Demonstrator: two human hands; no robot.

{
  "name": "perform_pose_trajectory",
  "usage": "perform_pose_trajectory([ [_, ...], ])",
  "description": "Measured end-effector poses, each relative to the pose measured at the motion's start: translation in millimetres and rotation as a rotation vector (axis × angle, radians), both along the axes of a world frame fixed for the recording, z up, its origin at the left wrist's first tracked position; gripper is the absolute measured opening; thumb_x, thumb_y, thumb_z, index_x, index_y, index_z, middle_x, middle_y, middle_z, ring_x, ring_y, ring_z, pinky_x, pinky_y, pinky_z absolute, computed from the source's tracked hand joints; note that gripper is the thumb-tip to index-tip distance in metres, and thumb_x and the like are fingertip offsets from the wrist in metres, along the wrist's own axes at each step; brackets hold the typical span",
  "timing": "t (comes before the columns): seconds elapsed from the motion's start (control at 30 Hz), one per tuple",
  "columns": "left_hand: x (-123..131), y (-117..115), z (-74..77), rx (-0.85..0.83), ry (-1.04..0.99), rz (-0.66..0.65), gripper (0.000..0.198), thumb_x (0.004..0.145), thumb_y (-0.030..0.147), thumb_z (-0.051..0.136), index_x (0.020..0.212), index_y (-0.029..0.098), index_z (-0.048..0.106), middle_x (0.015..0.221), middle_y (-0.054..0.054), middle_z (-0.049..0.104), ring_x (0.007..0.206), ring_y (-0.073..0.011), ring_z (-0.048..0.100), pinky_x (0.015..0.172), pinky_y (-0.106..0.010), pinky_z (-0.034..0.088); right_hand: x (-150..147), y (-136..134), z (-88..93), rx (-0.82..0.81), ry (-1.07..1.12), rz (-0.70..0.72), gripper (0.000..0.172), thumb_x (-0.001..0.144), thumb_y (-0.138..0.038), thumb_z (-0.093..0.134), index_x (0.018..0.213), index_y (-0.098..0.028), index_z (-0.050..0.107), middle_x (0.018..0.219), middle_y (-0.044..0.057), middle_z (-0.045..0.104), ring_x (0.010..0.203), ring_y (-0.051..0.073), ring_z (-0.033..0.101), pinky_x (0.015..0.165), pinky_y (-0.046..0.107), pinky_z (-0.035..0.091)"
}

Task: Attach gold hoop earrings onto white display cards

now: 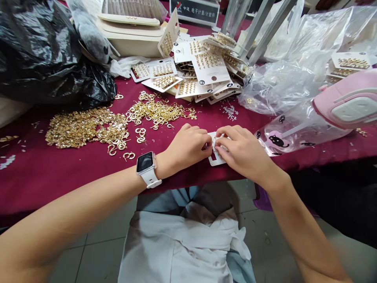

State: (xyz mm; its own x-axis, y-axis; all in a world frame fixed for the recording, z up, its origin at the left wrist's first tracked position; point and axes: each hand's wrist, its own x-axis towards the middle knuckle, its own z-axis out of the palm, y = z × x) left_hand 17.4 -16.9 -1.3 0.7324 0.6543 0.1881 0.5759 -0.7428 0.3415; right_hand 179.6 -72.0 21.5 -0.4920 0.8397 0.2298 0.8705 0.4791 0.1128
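Note:
A white earring card (217,160) with a cut-out slot lies near the table's front edge, partly covered by both hands. My left hand (188,146) is closed at the card's left side, its fingertips pressed together; anything between them is hidden. From the right, my right hand (243,151) grips the card with bent fingers over its upper face. Small gold bits show on the card between the hands. Left of the hands lie a heap of gold curled earring pieces (153,112) and a flatter heap of small gold pieces (85,127).
Behind the heaps is a stack of filled earring cards (210,65). A clear bottle with a pink lid (344,98) lies tilted at right, near clear plastic bags (279,84). A black plastic bag (50,59) stands at left, beside a cream case (132,41).

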Motion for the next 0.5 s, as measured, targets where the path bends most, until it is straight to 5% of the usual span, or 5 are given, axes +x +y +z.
perform_pose_trajectory([
  [0.23, 0, 5, -11.0, -0.108, -0.174, 0.010, 0.016, 0.078, 0.021, 0.054, 0.068, 0.015, 0.065, 0.066, 0.000, 0.062, 0.058, -0.0097, 0.048, 0.061, -0.024, 0.035, 2, 40, 14.8, -0.231, 0.374, -0.033, 0.009, 0.084, -0.019, 0.055, 0.086, -0.016, 0.063, 0.090, 0.004, 0.065, 0.083, 0.016, 0.059, 0.075, 0.029, 0.044],
  [0.5, 0, 5, -11.3, -0.105, -0.105, 0.005, 0.017, 0.081, 0.020, 0.053, 0.077, 0.015, 0.068, 0.077, -0.005, 0.069, 0.076, -0.0175, 0.061, 0.071, -0.029, 0.042, -23, 98, 5.3, -0.326, 0.148, -0.104, 0.016, 0.084, -0.018, 0.054, 0.094, -0.018, 0.066, 0.093, 0.004, 0.069, 0.084, 0.018, 0.061, 0.072, 0.030, 0.043],
])
